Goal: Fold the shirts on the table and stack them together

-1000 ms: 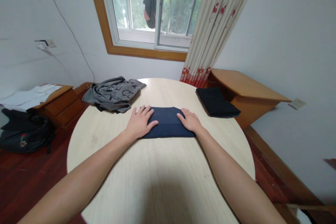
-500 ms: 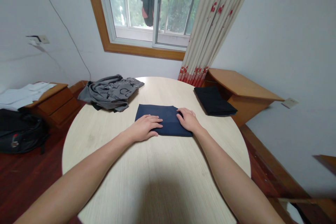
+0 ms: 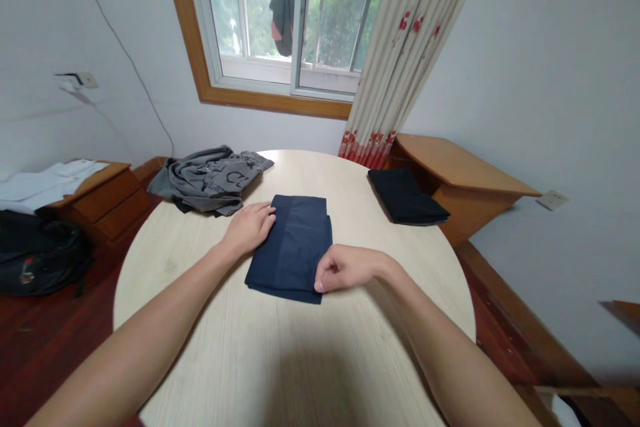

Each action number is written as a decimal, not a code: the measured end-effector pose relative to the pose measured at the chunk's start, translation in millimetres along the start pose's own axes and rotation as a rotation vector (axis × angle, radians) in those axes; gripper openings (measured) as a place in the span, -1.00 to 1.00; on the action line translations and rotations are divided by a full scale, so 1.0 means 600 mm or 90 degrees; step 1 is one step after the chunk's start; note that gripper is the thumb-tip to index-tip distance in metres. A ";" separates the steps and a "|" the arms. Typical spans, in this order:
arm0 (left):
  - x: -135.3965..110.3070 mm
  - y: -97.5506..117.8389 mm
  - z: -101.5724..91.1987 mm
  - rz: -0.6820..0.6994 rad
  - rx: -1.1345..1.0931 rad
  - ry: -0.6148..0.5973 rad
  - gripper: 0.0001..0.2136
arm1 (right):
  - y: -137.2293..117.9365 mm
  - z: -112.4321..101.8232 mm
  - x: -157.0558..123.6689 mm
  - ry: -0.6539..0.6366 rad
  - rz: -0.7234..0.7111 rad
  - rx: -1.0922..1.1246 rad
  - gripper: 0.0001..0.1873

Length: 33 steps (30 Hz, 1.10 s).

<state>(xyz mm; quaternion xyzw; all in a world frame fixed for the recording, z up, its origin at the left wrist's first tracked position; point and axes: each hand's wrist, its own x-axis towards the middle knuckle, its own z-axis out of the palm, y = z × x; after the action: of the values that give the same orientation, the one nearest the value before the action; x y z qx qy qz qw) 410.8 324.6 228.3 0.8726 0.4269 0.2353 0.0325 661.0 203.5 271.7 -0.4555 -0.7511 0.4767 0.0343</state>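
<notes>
A folded navy-blue garment (image 3: 293, 243) lies in the middle of the round table, its long side now running away from me. My left hand (image 3: 249, 225) rests at the garment's upper left edge, fingers stretched out and their tips on the cloth. At the lower right corner, my right hand (image 3: 347, 267) is closed, with thumb and forefinger pinching the edge of the fabric. The layers show slightly offset along the near and right edges. What kind of garment it is cannot be told from the folded shape.
A loosely heaped grey printed garment (image 3: 213, 177) lies at the table's back left. Folded black cloth (image 3: 407, 197) sits at the back right. The pale round table (image 3: 240, 360) stands near a wooden desk (image 3: 465, 163), a curtain (image 3: 395, 73) and a drawer cabinet (image 3: 103, 203).
The navy garment has gone from lying wide to a narrower, lengthwise shape. My left hand slid left to its edge; my right hand came nearer and closed on a corner.
</notes>
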 end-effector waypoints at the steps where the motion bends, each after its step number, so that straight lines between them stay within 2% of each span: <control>1: -0.002 0.008 0.003 0.012 -0.018 -0.008 -0.55 | 0.003 0.002 0.004 -0.021 -0.030 0.063 -0.60; 2: -0.003 0.014 0.006 0.021 -0.032 -0.020 -0.51 | 0.009 0.003 0.009 -0.006 -0.054 0.114 -0.57; 4: -0.006 0.022 0.012 0.031 -0.047 -0.054 -0.44 | 0.027 -0.001 0.020 0.133 -0.086 0.158 -0.56; 7: -0.008 0.025 0.020 0.029 -0.037 -0.120 -0.35 | 0.062 -0.014 0.035 0.437 -0.101 0.070 -0.65; 8: -0.008 0.025 0.022 0.025 -0.030 -0.139 -0.33 | 0.073 -0.018 0.038 0.508 -0.096 0.027 -0.69; 10: -0.009 0.026 0.022 0.009 -0.015 -0.167 -0.33 | 0.092 -0.025 0.041 0.589 -0.062 -0.037 -0.74; 16: -0.010 0.030 0.018 -0.119 0.025 -0.141 -0.35 | 0.103 -0.023 0.047 0.630 0.064 -0.114 -0.74; 20: -0.008 0.025 0.017 -0.105 -0.052 -0.112 -0.39 | 0.091 -0.016 0.052 0.618 0.091 -0.155 -0.70; 24: -0.008 0.019 0.023 -0.083 -0.181 -0.049 -0.43 | 0.088 -0.014 0.055 0.608 0.083 -0.164 -0.72; 29: -0.004 0.009 0.048 -0.090 -0.396 0.049 -0.45 | 0.092 -0.015 0.057 0.600 0.071 -0.167 -0.72; 31: -0.001 0.010 0.055 -0.119 -0.486 0.075 -0.42 | 0.093 -0.016 0.058 0.600 0.068 -0.166 -0.72; 33: 0.001 0.014 0.055 -0.179 -0.612 0.066 -0.30 | 0.095 -0.016 0.058 0.598 0.062 -0.162 -0.73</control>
<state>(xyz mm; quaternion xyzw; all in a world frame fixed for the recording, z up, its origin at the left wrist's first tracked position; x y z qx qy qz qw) 431.9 324.4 201.8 0.6804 0.3846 0.4414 0.4408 682.6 242.4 220.9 -0.6567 -0.6843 0.1250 0.2913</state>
